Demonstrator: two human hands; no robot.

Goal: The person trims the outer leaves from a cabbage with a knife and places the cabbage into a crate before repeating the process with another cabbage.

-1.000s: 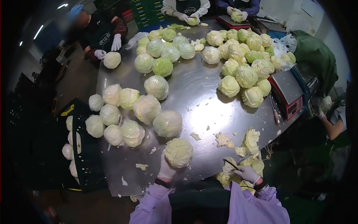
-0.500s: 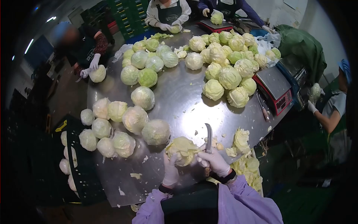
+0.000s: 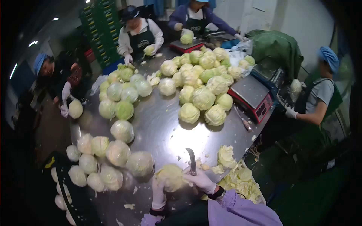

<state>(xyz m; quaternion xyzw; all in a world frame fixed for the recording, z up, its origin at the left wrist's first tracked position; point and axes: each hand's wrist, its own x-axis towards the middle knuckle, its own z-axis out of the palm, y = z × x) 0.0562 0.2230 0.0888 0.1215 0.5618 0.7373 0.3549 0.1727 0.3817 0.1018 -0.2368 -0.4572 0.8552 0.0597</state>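
A pale, leafy cabbage (image 3: 170,177) is held just above the near edge of the metal table. My gloved left hand (image 3: 159,194) grips it from the left side, with the fingers partly hidden behind it. In my gloved right hand (image 3: 203,181) is a knife (image 3: 192,161) with a curved blade pointing up; its handle is mostly covered by the hand. The fingers of that hand also touch the cabbage's right side. Loose outer leaves (image 3: 226,157) and trimmings lie to the right of the knife.
Wrapped cabbages (image 3: 139,164) line the left side, and unwrapped ones (image 3: 203,98) are piled at the back. A red scale (image 3: 260,107) and another knife (image 3: 247,125) sit on the right. A leaf-filled bin (image 3: 260,190) stands at the near right. Several co-workers surround the table (image 3: 162,130).
My view has tilted upward, so the table appears lower and farther left. Both hands keep hold of the cabbage and knife. A co-worker at the back has lifted a cabbage off the table.
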